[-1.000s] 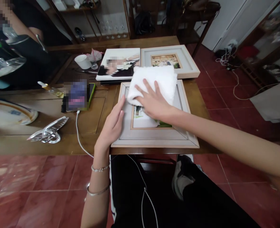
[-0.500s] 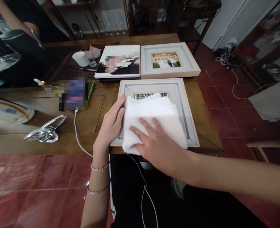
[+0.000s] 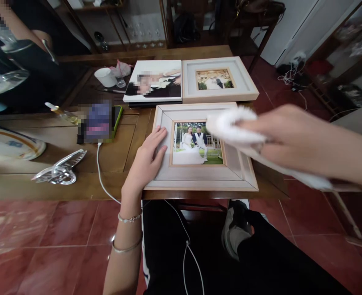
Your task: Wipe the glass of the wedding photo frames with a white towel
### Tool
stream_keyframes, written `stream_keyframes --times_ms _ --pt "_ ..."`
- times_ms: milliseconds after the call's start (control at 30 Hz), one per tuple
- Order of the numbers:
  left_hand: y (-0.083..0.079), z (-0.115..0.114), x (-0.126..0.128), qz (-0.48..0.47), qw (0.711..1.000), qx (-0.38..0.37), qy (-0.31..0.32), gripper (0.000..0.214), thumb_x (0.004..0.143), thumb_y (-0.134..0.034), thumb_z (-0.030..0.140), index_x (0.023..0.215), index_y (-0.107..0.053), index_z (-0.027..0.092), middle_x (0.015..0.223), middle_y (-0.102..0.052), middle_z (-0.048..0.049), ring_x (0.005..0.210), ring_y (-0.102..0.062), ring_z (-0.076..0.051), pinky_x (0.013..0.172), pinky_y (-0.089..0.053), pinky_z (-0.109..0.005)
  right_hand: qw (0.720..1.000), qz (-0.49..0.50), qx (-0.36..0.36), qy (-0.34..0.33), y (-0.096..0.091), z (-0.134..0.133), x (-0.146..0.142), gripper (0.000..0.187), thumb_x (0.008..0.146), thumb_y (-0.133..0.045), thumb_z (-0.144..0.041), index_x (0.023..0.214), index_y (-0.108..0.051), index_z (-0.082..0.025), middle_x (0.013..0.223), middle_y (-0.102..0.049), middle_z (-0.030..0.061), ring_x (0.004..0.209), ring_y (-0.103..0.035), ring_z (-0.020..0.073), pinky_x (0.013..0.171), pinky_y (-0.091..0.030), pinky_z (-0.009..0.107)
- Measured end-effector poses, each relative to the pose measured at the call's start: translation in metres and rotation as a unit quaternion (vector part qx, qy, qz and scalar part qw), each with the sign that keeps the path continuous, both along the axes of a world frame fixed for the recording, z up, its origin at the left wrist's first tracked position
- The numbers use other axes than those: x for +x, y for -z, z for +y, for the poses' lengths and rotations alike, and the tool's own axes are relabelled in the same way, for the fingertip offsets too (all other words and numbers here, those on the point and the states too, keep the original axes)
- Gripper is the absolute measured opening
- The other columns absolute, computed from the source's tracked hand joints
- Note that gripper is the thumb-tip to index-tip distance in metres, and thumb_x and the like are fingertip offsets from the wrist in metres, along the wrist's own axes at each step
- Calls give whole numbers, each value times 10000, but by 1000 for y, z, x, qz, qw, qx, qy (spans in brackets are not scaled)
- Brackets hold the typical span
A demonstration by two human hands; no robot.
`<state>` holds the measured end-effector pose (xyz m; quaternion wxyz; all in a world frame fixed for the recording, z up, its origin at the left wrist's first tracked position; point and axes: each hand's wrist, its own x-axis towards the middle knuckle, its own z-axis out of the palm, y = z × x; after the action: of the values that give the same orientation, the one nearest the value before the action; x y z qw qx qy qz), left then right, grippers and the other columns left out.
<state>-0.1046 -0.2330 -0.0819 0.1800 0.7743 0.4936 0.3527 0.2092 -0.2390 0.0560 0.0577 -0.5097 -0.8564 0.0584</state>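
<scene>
A light wooden picture frame lies flat at the table's near edge, with a photo of two people on a swing bench in its middle. My left hand rests on the frame's left side, fingers stretched out and thumb apart. Above the frame's right side, my right hand is blurred by motion and grips a bunched white cloth. Part of the cloth trails below that hand to the right. Whether the cloth touches the frame I cannot tell.
Behind lie a second frame and a white-edged photo panel. On the table's left are a phone with a white cable, a dropper bottle, a silver hair claw and a white cup. Another person's arm shows at upper left.
My right hand has lifted the cloth off the photo and swung it to the right, bunching it. The photo is now uncovered. My left hand stays on the frame's left side.
</scene>
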Motion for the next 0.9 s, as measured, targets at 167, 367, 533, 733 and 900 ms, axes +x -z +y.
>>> stream_keyframes --times_ms 167,367,533,733,900 --pt "0 0 1 8 1000 11 1 418 1058 -501 334 1447 -619 238 1554 -572 -61 1531 -430 -252 1300 -336 -510 983 24 174 -59 7 63 -61 648 846 -432 60 1430 -618 -151 1646 -438 127 1518 -408 353 1227 -389 540" --pt "1 1 1 19 1000 8 -9 412 1054 -454 276 1403 -647 170 1553 -567 -117 1522 -442 -285 1281 -356 -539 960 -98 98 -243 70 90 -108 526 924 -404 48 1364 -629 -133 1669 -397 107 1573 -298 268 1254 -269 571" --pt "2 2 0 14 1000 5 0 428 1066 -420 272 1437 -619 192 1542 -580 -104 1536 -421 -270 1296 -316 -553 965 -135 69 -214 73 79 -90 529 880 -435 64 1310 -674 -131 1620 -473 144 1562 -335 315 1215 -326 639" --pt "4 2 -2 12 1000 8 3 425 1072 -411 250 1438 -621 202 1542 -583 -86 1540 -414 -254 1305 -319 -513 974 -198 9 -113 47 68 -35 460 832 -462 48 1138 -746 -144 1355 -661 178 1247 -623 340 1009 -493 530" --pt "3 1 0 -2 1000 10 -6 415 1065 -419 233 1412 -642 184 1518 -605 -102 1529 -430 -262 1300 -322 -512 974 -219 -23 -50 44 61 -1 479 802 -445 31 1124 -743 -160 1265 -671 165 1000 -675 297 907 -497 479"
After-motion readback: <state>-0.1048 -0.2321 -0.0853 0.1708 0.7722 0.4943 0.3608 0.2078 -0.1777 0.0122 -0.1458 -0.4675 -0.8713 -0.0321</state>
